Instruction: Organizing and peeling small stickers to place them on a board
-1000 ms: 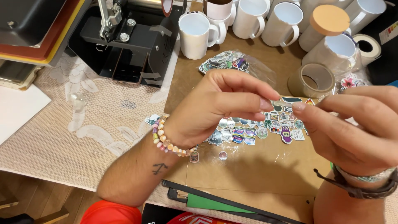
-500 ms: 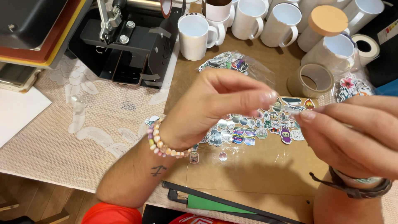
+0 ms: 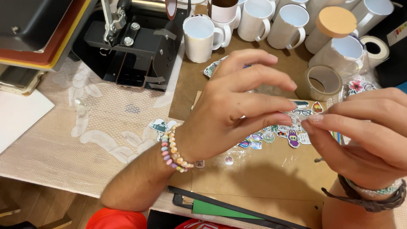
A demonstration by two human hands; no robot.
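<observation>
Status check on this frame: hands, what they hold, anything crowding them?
Left hand and right hand pinch a small clear sticker piece between fingertips. Loose stickers lie below on cardboard. Tape roll and mugs behind.

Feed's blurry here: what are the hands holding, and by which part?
Left hand and right hand pinch a small clear film piece between fingertips, at its edges; what it is cannot be told.

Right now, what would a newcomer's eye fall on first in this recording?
First, the two hands meeting mid-frame: the left hand, with a beaded bracelet on its wrist, and the right hand pinch a small clear film between their fingertips. Below them, colourful stickers lie scattered on a brown cardboard sheet. A cluster of white mugs stands along the far edge, beside a black press machine at upper left.
</observation>
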